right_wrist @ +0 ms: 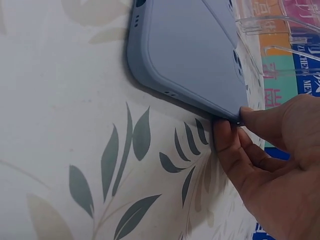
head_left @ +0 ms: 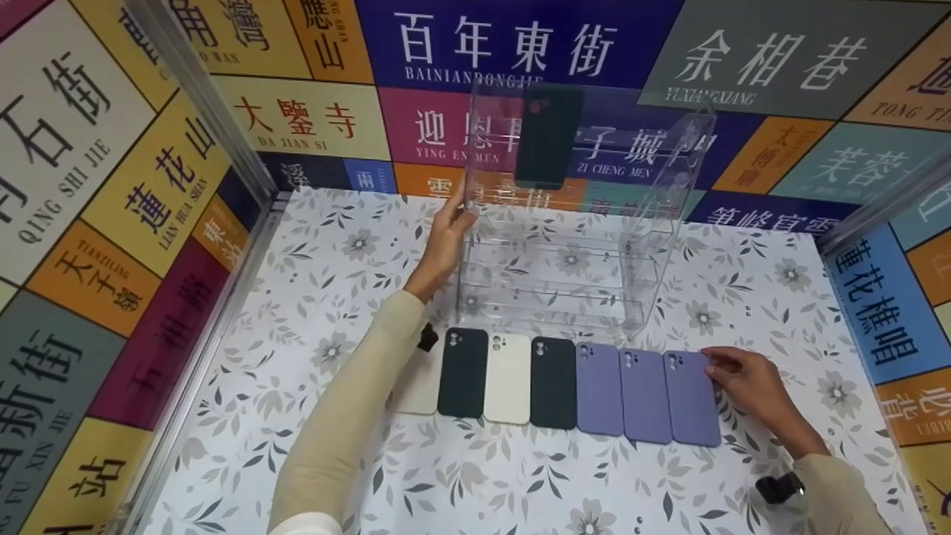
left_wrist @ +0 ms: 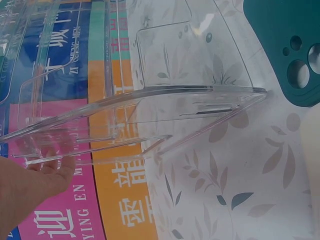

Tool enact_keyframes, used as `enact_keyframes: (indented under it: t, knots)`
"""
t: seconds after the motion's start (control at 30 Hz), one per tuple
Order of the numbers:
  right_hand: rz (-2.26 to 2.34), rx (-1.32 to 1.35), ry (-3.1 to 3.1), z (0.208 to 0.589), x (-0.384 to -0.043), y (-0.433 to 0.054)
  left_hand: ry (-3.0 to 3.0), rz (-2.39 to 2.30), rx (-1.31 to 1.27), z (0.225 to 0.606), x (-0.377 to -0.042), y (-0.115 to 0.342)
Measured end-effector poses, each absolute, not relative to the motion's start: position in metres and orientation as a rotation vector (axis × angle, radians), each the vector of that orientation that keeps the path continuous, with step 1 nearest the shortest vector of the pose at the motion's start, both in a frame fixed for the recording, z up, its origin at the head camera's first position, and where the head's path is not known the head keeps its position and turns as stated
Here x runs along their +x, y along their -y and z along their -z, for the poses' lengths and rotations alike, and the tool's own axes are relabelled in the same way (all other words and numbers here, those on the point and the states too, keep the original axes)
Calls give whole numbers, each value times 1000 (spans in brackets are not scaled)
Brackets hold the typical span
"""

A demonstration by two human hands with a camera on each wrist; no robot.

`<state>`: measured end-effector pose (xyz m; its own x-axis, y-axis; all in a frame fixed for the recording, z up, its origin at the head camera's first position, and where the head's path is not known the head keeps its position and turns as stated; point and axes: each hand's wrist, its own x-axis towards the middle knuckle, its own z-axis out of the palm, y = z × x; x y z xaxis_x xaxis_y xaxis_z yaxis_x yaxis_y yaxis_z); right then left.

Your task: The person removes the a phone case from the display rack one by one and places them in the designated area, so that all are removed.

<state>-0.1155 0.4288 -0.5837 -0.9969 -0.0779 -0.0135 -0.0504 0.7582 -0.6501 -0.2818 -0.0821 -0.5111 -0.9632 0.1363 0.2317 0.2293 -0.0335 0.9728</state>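
Observation:
My left hand (head_left: 444, 247) grips the left side of a clear acrylic display stand (head_left: 553, 303) with stepped tiers. In the left wrist view, the fingers of that hand (left_wrist: 42, 180) show at the stand's transparent edge. A dark green phone case (head_left: 550, 137) leans upright in the stand's upper tier. My right hand (head_left: 754, 386) pinches the upper right corner of the rightmost purple phone case (head_left: 692, 401). Close up in the right wrist view, thumb and fingers meet at the corner of this purple case (right_wrist: 195, 60), which lies over the tablecloth.
Left of that case, two more purple cases (head_left: 600, 386), two dark green cases (head_left: 463, 371) and two cream cases (head_left: 508, 379) lie in a row before the stand. My left forearm (head_left: 349, 401) overlaps the leftmost one. Printed sign panels (head_left: 312, 115) wall the floral-covered table (head_left: 750, 312).

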Motion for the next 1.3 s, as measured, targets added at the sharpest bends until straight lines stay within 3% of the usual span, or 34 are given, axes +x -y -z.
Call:
enact_keyframes:
  t: [0.5,1.3]
  knots:
    - [1107,-80,-2924,579,-115,-427,2145,2173,-383,511,-283,81]
    - [1413,-187,-3103,506,-154,-408,2160,2151,-386,510,-281,80]
